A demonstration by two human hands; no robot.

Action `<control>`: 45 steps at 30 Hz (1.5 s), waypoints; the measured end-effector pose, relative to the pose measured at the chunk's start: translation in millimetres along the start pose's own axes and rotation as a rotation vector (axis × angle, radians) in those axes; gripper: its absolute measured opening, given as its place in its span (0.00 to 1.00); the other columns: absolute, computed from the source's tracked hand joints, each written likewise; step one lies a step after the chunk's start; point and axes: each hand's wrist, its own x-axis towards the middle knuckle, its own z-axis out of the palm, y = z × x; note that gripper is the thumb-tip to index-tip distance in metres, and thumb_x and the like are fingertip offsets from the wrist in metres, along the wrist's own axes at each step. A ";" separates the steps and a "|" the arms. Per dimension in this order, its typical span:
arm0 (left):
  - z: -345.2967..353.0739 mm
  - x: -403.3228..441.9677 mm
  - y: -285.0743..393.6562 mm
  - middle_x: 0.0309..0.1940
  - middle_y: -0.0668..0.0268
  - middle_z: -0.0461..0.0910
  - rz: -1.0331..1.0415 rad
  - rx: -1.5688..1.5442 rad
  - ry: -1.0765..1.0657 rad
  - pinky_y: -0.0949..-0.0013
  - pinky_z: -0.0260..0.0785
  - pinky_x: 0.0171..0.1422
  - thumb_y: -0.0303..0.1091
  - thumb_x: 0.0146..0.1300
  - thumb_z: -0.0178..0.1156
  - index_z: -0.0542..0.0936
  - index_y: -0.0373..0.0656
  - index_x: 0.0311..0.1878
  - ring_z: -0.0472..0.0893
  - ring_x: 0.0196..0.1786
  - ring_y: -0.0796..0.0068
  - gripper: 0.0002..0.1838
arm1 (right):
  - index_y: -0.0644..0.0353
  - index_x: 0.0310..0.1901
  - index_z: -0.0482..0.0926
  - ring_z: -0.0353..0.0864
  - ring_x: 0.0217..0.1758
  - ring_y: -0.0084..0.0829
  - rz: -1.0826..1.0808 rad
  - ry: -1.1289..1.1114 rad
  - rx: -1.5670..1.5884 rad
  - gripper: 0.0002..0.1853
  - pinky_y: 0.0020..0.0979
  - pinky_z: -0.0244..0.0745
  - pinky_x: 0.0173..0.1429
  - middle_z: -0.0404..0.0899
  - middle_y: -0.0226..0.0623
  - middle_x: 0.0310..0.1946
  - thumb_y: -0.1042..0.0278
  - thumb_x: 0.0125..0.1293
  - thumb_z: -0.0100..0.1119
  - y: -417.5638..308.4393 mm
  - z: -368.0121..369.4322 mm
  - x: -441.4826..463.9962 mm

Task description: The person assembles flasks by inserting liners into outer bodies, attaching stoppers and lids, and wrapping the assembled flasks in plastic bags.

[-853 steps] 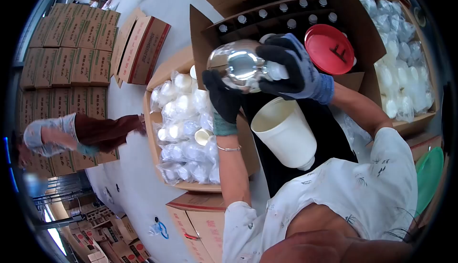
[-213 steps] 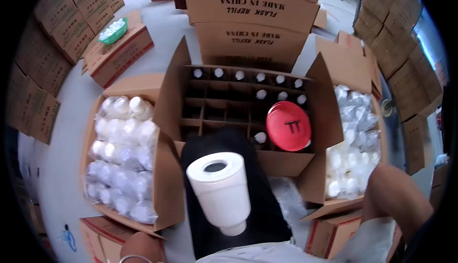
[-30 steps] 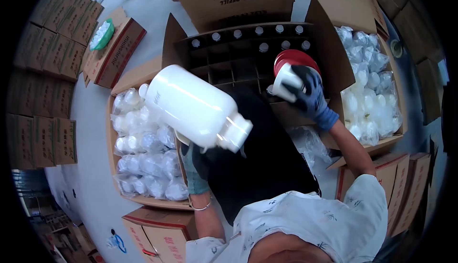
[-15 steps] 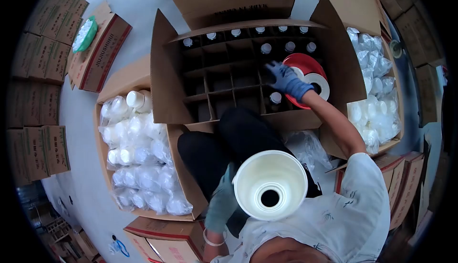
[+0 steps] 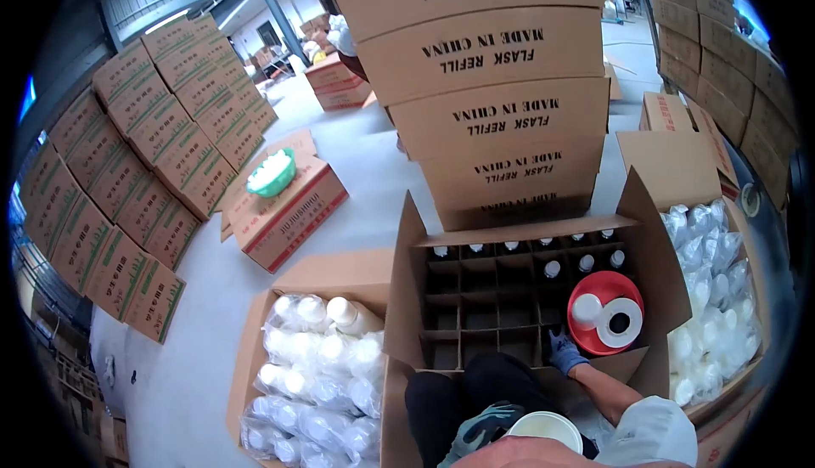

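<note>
A large open carton (image 5: pixel 662 294) with cardboard dividers stands before my knees. White-capped bottles (image 5: pixel 586 262) fill cells along its back and right. My right hand (image 5: pixel 567 354), in a blue-grey glove, reaches into a front cell beside the red round dish (image 5: pixel 582 341). Its fingers look curled downward; what they grip is hidden. A white cap-like piece (image 5: pixel 586 311) and a white ring (image 5: pixel 619 324) lie in the dish. On my lap a white plastic tub (image 5: pixel 548 427) shows only its upper part. My left hand (image 5: pixel 484 430), in a grey-green glove, is closed against its left rim.
Open cartons of bagged white plastic parts flank me, left (image 5: pixel 318 353) and right (image 5: pixel 709 298). Stacked flask-refill cartons (image 5: pixel 501 111) rise straight ahead. A green bowl (image 5: pixel 273 181) of white pieces sits on a box (image 5: pixel 293 222). More cartons (image 5: pixel 161 145) are stacked left.
The camera has tilted up, showing more of the room. My right hand has moved from above the dish's left side to the front cell, where a white bottle cap showed before. The tub remains on my lap.
</note>
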 end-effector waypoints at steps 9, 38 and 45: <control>24.0 -23.4 -14.1 0.47 0.55 0.80 0.087 0.033 -0.155 0.60 0.70 0.61 0.24 0.55 0.60 0.79 0.46 0.58 0.78 0.55 0.54 0.24 | 0.62 0.63 0.68 0.69 0.64 0.59 -0.024 -0.085 -0.140 0.34 0.49 0.67 0.66 0.68 0.65 0.60 0.65 0.52 0.64 14.2 16.4 26.4; -34.9 31.0 47.4 0.41 0.57 0.82 0.121 -0.473 0.409 0.67 0.74 0.52 0.47 0.75 0.44 0.72 0.34 0.52 0.82 0.43 0.69 0.22 | 0.63 0.52 0.74 0.75 0.49 0.47 -0.833 1.013 0.637 0.27 0.42 0.72 0.53 0.75 0.47 0.46 0.67 0.50 0.71 -178.1 -273.2 -192.1; -80.6 18.2 13.5 0.62 0.57 0.71 0.037 -0.794 0.447 0.62 0.62 0.70 0.37 0.69 0.54 0.65 0.37 0.67 0.71 0.65 0.63 0.27 | 0.62 0.65 0.63 0.62 0.66 0.53 -0.971 0.641 0.653 0.40 0.46 0.62 0.68 0.62 0.52 0.63 0.63 0.52 0.73 -176.3 -233.9 -209.5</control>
